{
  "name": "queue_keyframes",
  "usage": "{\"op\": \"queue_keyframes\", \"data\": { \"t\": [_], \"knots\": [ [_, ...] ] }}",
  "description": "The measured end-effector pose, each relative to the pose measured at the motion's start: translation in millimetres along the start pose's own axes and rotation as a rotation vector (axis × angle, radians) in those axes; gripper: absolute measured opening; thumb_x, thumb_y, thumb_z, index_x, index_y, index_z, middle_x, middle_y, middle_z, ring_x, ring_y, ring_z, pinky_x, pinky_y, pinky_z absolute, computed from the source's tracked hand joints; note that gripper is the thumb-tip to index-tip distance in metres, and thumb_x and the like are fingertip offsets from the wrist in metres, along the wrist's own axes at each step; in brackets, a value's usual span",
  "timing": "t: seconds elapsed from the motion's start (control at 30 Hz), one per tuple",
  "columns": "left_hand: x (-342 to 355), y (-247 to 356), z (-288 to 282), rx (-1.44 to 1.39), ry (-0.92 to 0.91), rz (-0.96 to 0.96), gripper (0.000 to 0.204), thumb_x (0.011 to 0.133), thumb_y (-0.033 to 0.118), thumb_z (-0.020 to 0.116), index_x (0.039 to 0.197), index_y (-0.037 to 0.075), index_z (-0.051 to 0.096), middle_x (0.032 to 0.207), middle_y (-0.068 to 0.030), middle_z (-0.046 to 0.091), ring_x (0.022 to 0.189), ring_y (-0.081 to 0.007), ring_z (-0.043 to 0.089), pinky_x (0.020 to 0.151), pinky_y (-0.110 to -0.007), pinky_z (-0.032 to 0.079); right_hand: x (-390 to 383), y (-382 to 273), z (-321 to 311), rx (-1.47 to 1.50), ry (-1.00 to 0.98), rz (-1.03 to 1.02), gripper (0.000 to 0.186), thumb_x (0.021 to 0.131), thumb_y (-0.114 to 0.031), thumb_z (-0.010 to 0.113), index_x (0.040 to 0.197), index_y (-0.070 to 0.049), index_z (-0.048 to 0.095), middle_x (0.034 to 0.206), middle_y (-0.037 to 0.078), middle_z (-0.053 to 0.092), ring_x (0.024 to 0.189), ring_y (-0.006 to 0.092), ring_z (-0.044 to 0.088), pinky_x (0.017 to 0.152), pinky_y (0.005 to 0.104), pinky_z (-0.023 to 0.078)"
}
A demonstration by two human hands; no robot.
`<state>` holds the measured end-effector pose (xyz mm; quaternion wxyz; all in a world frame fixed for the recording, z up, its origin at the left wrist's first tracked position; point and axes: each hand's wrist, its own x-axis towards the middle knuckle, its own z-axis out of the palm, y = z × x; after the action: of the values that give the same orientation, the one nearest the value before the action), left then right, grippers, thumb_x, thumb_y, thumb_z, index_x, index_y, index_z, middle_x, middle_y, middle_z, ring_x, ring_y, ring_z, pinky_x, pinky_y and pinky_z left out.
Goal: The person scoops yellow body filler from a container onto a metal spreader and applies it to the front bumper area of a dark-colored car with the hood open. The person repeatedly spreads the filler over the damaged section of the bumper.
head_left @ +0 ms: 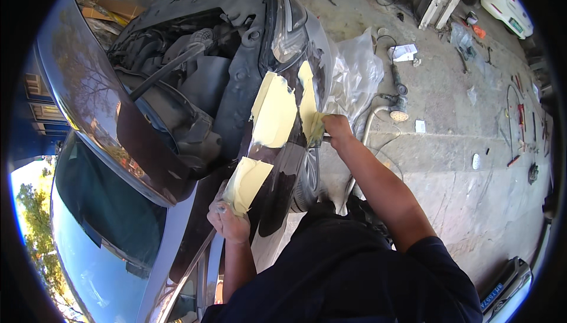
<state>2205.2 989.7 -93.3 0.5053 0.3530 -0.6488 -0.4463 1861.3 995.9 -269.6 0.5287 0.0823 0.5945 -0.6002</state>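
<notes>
My left hand (pixel 229 224) grips a mixing board coated with pale yellow body filler (pixel 248 182) over the car's dark fender. With fingers closed, my right hand (pixel 338 128) presses a filler-smeared spreader (pixel 317 129) to the fender's outer side; the hand hides part of it. A narrow strip of filler (pixel 306 90) runs forward from the spreader. Beside it, on the upper fender, lies a broad, ragged-edged patch of filler (pixel 275 112). The headlight (pixel 289 36) sits just ahead of both.
At left the bonnet (pixel 88 81) stands raised over the engine bay (pixel 177 57). The front wheel (pixel 308 175) is below my right hand. Plastic sheeting (pixel 359 78), a corded sander (pixel 399 110) and a hose lie on the concrete floor. A white car (pixel 502 1) is at the far right.
</notes>
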Motion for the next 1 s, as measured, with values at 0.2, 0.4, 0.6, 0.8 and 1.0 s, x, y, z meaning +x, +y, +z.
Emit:
{"op": "queue_keyframes", "data": {
  "t": [0.2,0.4,0.6,0.8,1.0],
  "knots": [
    [-0.4,0.7,-3.3,0.159,-0.07,-0.005,0.073,0.113,0.048,0.055,0.118,-0.023,0.069,0.114,-0.0283,0.073,0.104,-0.0318,0.073,0.093,-0.037,0.056,1.1,-21.5,18.9,-0.03,-0.002,0.022,0.018,0.099,-0.009,0.068,0.111,0.003,0.072,0.102,0.014,0.073,0.093,0.0312,0.075,0.083,0.055,0.066],
    [11.9,17.2,14.8,-0.066,-0.066,0.009,0.072,0.111,0.049,0.056,0.111,-0.023,0.069,0.105,-0.0254,0.071,0.093,-0.0286,0.069,0.082,-0.035,0.052,-8.0,-52.5,34.3,0.009,-0.002,-0.015,0.017,0.1,-0.01,0.068,0.108,0.005,0.072,0.1,0.016,0.073,0.09,0.0314,0.076,0.082,0.0543,0.068],
    [12.5,16.9,16.1,-0.065,-0.054,0.016,0.074,0.111,0.05,0.057,0.108,-0.022,0.071,0.102,-0.0253,0.072,0.092,-0.0291,0.068,0.082,-0.035,0.052,-3.8,-79.7,43.8,0.026,-0.038,-0.058,0.019,0.099,-0.009,0.071,0.109,0.006,0.07,0.1,0.017,0.074,0.087,0.0322,0.076,0.08,0.0547,0.07],
    [12.0,11.1,15.1,-0.063,-0.056,0.049,0.075,0.111,0.051,0.057,0.109,-0.022,0.071,0.101,-0.0257,0.072,0.091,-0.0297,0.069,0.082,-0.036,0.052,-0.2,-107.6,53.8,0.007,-0.033,-0.093,0.019,0.1,-0.011,0.072,0.111,0.005,0.071,0.102,0.015,0.073,0.087,0.0312,0.076,0.081,0.0547,0.07],
    [15.3,16.4,18.1,-0.057,-0.067,0.042,0.075,0.111,0.052,0.057,0.108,-0.022,0.071,0.103,-0.0257,0.072,0.091,-0.0293,0.068,0.082,-0.036,0.052,-6.4,-132.5,62.4,-0.084,-0.03,-0.178,0.026,0.1,-0.012,0.074,0.115,0.009,0.07,0.106,0.017,0.075,0.087,0.0303,0.076,0.079,0.0519,0.07]
  ]
}}
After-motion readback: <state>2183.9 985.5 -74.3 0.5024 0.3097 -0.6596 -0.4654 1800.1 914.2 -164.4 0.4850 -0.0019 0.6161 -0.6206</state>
